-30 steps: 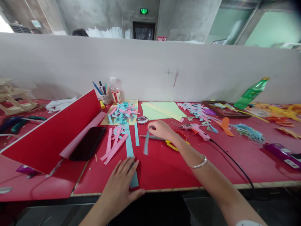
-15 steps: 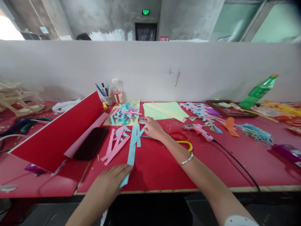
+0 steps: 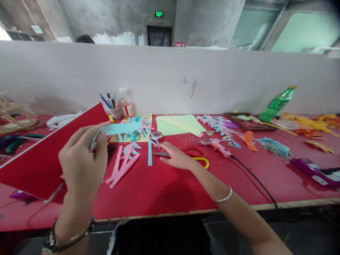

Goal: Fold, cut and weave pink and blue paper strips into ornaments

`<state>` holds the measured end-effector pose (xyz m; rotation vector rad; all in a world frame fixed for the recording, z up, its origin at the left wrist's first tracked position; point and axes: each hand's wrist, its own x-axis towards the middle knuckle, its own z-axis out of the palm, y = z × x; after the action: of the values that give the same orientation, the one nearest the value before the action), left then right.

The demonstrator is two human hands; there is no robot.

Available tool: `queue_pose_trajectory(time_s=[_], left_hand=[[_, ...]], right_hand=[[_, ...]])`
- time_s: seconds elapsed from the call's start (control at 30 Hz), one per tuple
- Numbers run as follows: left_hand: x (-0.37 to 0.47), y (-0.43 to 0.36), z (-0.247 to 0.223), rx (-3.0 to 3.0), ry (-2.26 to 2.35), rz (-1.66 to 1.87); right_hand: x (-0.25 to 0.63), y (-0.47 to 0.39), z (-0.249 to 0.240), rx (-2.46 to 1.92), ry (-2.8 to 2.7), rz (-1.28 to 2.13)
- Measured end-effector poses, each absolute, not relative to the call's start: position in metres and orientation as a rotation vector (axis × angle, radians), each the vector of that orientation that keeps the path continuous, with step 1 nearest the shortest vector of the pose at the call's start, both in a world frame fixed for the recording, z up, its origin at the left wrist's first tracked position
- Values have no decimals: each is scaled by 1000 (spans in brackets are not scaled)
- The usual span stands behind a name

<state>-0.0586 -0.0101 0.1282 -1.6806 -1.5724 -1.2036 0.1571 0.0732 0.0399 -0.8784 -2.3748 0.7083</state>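
Raised on the left, my left hand (image 3: pixel 83 159) is closed around one end of a light blue paper strip (image 3: pixel 120 128), whose other end stretches right over a pile of blue and pink paper cuttings (image 3: pixel 136 132). My right hand (image 3: pixel 176 156) is at mid-table with its fingers apart and nothing visible in them. It lies over the scissors (image 3: pixel 204 163), hiding their middle; the blade tip shows left of the fingers, the red and yellow handles behind the hand. Another blue strip (image 3: pixel 150 156) and several pink strips (image 3: pixel 124 166) lie left of it.
A red board (image 3: pixel 55 152) leans at the left, partly over a dark phone (image 3: pixel 111 151). Pale green sheets (image 3: pixel 183 124) lie at the back. To the right are a pink glue gun (image 3: pixel 216 146) with a black cord, a tilted green bottle (image 3: pixel 277 104) and a purple power strip (image 3: pixel 316 173).
My left hand has lifted the blue strip off the table and moved up and left with it. My right hand has drawn back slightly from the paper, down toward the scissors.
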Motion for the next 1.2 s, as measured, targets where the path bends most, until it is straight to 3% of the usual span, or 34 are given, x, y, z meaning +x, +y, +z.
queue_pose_trajectory(time_s=[0.23, 0.37, 0.57, 0.73, 0.83, 1.0, 1.2], left_hand=[[-54, -30, 136, -1713, -1447, -1481], [-43, -43, 137, -2004, -1428, -1679], [-44, -39, 117, -2664, -995, -1802], [-53, -20, 79, -2859, -1067, -1434], [-54, -9, 52, -2982, -1222, -1075], [-42, -5, 16, -2951, -1189, -580], [-23, -19, -2, -2844, -1297, -605]], right_hand=[[161, 59, 51, -860, -2154, 612], [159, 40, 68, -774, -2157, 292], [173, 9, 71, -690, -2115, -187], [201, -1, 47, -701, -2218, -686], [213, -1, 27, -795, -2354, -799], [216, -7, 5, -984, -2547, -654], [189, -27, 7, -1175, -2587, -355]])
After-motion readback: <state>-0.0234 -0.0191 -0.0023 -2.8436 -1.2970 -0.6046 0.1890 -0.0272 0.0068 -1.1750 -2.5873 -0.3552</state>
